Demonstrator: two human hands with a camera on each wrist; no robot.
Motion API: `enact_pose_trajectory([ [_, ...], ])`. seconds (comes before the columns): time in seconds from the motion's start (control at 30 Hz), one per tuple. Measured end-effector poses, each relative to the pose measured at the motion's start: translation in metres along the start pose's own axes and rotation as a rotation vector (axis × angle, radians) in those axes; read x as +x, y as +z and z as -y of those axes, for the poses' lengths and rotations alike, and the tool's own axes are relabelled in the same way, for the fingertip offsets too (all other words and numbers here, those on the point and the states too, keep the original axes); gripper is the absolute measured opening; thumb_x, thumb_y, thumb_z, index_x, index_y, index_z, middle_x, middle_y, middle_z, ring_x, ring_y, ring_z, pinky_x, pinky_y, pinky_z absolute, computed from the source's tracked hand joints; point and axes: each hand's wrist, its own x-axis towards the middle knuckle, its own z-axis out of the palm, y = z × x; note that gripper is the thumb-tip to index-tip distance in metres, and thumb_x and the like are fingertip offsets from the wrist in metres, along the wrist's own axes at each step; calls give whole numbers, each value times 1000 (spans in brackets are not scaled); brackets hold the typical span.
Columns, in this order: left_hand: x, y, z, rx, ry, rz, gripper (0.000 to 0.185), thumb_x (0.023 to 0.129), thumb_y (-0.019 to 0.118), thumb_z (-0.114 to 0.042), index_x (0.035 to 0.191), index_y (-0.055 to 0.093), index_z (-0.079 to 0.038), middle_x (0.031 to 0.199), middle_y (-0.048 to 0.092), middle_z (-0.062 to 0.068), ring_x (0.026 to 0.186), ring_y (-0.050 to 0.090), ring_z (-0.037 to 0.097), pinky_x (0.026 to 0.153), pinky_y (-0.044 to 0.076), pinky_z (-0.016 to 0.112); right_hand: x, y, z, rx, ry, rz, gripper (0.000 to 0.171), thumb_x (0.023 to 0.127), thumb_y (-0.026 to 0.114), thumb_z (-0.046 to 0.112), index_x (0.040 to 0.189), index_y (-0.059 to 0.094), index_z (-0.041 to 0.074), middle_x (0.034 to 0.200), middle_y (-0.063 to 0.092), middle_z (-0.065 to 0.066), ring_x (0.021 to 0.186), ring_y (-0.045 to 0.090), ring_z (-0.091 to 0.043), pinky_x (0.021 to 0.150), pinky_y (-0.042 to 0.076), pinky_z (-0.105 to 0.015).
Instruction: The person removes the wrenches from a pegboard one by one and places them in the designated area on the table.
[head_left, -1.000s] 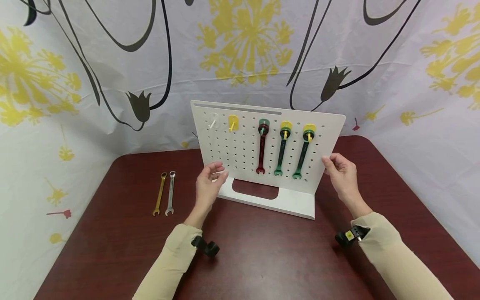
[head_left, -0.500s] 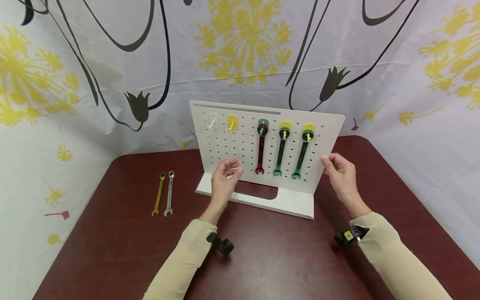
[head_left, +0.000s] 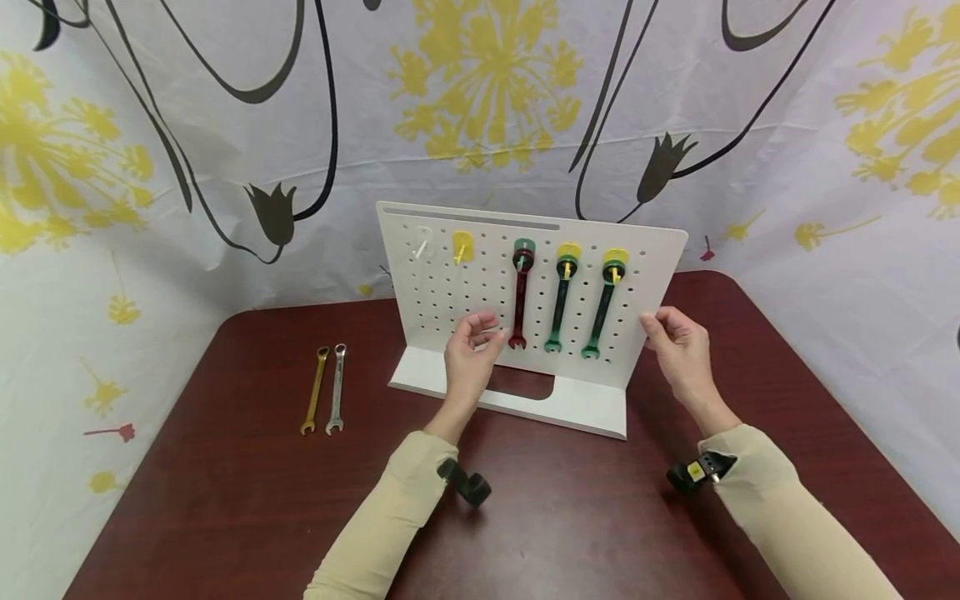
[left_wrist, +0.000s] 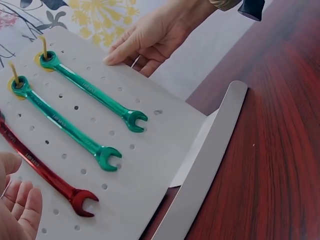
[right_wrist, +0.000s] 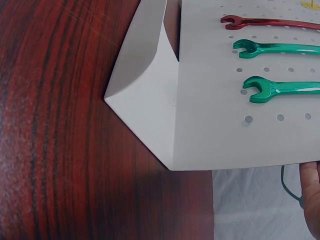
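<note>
A white pegboard stand tilts back on the table. On its hooks hang a red wrench and two green wrenches, seen closer in both wrist views. My right hand pinches the board's right edge between thumb and fingers; the left wrist view shows this grip too. In front of the board's lower part is my left hand, its fingers loosely bent and holding nothing, near the red wrench's lower end. In the left wrist view, that red wrench lies just beyond my fingertips.
A gold wrench and a silver wrench lie on the dark red table, left of the stand. The board also carries a white hook and a yellow hook with no wrenches. A patterned cloth hangs behind.
My left hand has moved rightward across the board's lower part, from near its left side to close by the red wrench. My right hand keeps its grip on the edge.
</note>
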Motion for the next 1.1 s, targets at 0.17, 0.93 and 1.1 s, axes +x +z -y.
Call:
enact_pose_trajectory([
  [0.17,0,6,2,-12,-5,-10,30,83,66,4,110,56,13,109,61,30,92,60,43,69,48,11,2,-1,-12,-33,-3,-8,22,93,58,11,90,58,-11,63,52,6,57,45,-2,61,51,-11],
  [0.93,18,30,42,-5,-24,-98,31,80,73,-5,108,62,0,102,66,16,89,64,22,76,55,24,1,-2,-12,-75,-19,-11,22,93,59,15,88,58,-7,59,46,10,57,45,-2,59,50,-12],
  [1.1,20,34,44,-13,-7,-115,30,79,72,-2,107,62,2,101,65,17,87,63,23,75,55,24,1,-2,-12,-90,-18,-5,23,93,58,15,91,59,-8,60,46,9,58,45,-2,62,51,-12],
])
